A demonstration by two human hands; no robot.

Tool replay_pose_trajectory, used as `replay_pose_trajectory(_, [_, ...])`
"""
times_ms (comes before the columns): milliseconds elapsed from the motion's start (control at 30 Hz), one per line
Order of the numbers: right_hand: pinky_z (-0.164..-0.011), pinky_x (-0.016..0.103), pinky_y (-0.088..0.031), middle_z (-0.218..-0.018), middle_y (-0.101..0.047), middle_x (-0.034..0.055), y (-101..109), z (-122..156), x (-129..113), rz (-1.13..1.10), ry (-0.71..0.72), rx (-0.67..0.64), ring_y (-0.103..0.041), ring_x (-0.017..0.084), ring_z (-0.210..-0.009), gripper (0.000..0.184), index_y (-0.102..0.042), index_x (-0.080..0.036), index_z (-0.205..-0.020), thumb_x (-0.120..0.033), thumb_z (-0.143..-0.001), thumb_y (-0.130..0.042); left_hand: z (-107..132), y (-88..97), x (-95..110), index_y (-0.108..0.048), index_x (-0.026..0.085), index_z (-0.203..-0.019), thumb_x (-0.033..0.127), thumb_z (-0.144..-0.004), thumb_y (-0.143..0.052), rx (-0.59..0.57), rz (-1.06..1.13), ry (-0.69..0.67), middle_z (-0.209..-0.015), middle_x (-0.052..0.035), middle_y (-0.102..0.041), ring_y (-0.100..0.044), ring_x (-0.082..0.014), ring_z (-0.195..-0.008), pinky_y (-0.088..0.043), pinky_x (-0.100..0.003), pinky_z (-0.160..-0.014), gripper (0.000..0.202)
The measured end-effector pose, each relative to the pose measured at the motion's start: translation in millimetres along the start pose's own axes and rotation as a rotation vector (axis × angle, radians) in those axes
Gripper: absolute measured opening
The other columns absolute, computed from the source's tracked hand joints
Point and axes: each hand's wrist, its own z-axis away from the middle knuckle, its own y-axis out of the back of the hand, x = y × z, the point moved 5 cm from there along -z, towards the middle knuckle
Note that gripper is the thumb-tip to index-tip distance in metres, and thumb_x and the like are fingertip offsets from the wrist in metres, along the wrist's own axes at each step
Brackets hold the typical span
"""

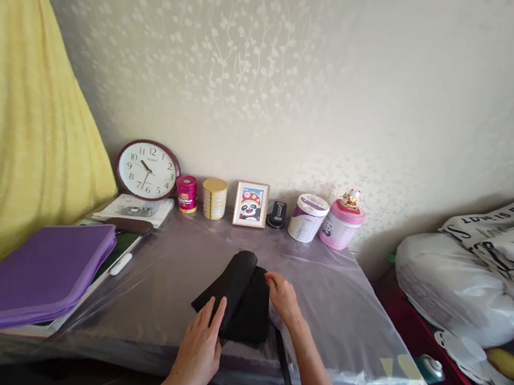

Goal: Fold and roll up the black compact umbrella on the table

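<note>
A piece of black cloth, partly folded over itself, lies on the plastic-covered table in front of me. Its left part is doubled into a raised, rounded fold. From its lower right a black strap hangs over the table's front edge. My left hand rests on the near left part of the cloth, fingers stretched out and apart. At the upper right edge, my right hand pinches the cloth between thumb and fingers.
Along the wall stand a clock, a pink can, a yellow-lidded can, a panda picture frame and two tubs. A purple folder lies left. Bags fill the right side beyond the table.
</note>
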Motion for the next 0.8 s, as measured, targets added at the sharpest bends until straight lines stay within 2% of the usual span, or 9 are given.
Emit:
replay_pose_trajectory(100, [-0.089, 0.026, -0.037, -0.108, -0.056, 0.0088, -16, -5, -30, 0.014, 0.040, 0.047, -0.051, 0.021, -0.100, 0.027, -0.057, -0.009, -0.112, -0.005, -0.090, -0.041, 0, 0.8, 3, -0.005, 0.012, -0.140, -0.011, -0.070, -0.041, -0.043, -0.062, 0.027, -0.136, -0.0178, -0.020, -0.024, -0.0254, -0.124, -0.031, -0.035, -0.099, 0.082])
replay_pose_trajectory(233, [-0.092, 0.036, -0.037, -0.129, -0.037, 0.0181, -50, -4, -58, 0.200, -0.105, 0.048, -0.040, 0.030, -0.113, 0.040, -0.042, 0.000, -0.129, -0.019, -0.093, -0.049, -2, 1.0, 8, -0.014, 0.008, -0.140, -0.014, -0.067, -0.048, -0.141, -0.173, 0.049, -0.138, -0.0194, -0.016, -0.019, -0.0265, -0.125, -0.027, -0.034, -0.102, 0.083])
replay_pose_trajectory(367, [-0.087, 0.040, -0.040, -0.137, -0.023, 0.0179, -70, 0, -68, 0.304, -0.214, 0.080, -0.034, 0.032, -0.117, 0.051, -0.031, -0.003, -0.138, -0.029, -0.097, -0.047, -3, 0.2, 6, -0.016, 0.006, -0.140, -0.013, -0.066, -0.049, -0.193, -0.148, 0.066, -0.139, -0.0190, -0.012, -0.016, -0.0267, -0.127, -0.026, -0.034, -0.102, 0.083])
replay_pose_trajectory(467, [-0.087, 0.038, -0.040, -0.138, -0.021, 0.0169, -74, 0, -66, 0.340, -0.230, 0.088, -0.035, 0.032, -0.117, 0.050, -0.030, -0.004, -0.139, -0.029, -0.098, -0.045, 4, -3.1, -1, -0.006, 0.003, -0.140, -0.006, -0.071, -0.047, -0.136, -0.015, 0.011, -0.139, -0.0179, -0.015, -0.014, -0.0242, -0.127, -0.026, -0.033, -0.103, 0.080])
replay_pose_trajectory(533, [-0.086, 0.038, -0.041, -0.139, -0.020, 0.0159, -76, 0, -63, 0.355, -0.238, 0.083, -0.036, 0.032, -0.116, 0.050, -0.029, -0.005, -0.139, -0.030, -0.098, -0.044, 13, -6.6, -11, 0.006, 0.003, -0.139, -0.001, -0.074, -0.044, -0.053, 0.061, 0.001, -0.137, -0.0185, -0.019, -0.019, -0.0241, -0.126, -0.031, -0.034, -0.100, 0.082])
replay_pose_trajectory(633, [-0.084, 0.037, -0.042, -0.139, -0.020, 0.0142, -76, -1, -62, 0.364, -0.240, 0.088, -0.037, 0.032, -0.115, 0.050, -0.030, -0.006, -0.139, -0.030, -0.098, -0.044, 27, -20.3, -27, -0.001, 0.005, -0.141, 0.009, -0.081, -0.042, -0.092, 0.096, 0.035, -0.118, -0.0193, -0.040, -0.046, -0.0276, -0.104, -0.044, -0.035, -0.084, 0.073])
replay_pose_trajectory(700, [-0.084, 0.037, -0.042, -0.139, -0.021, 0.0139, -75, 0, -63, 0.367, -0.236, 0.107, -0.038, 0.031, -0.114, 0.050, -0.030, -0.006, -0.139, -0.031, -0.098, -0.044, 32, -27.9, -33, -0.006, 0.008, -0.142, 0.012, -0.086, -0.039, -0.145, 0.166, 0.100, -0.119, -0.0187, -0.041, -0.050, -0.0266, -0.100, -0.047, -0.031, -0.076, 0.065])
replay_pose_trajectory(800, [-0.085, 0.034, -0.042, -0.139, -0.021, 0.0142, -73, 1, -65, 0.361, -0.237, 0.109, -0.039, 0.030, -0.114, 0.052, -0.028, -0.003, -0.140, -0.030, -0.098, -0.045, 35, -32.7, -29, -0.009, 0.005, -0.141, 0.009, -0.086, -0.038, -0.179, 0.260, 0.129, -0.127, -0.0199, -0.035, -0.052, -0.0251, -0.099, -0.048, -0.026, -0.070, 0.062])
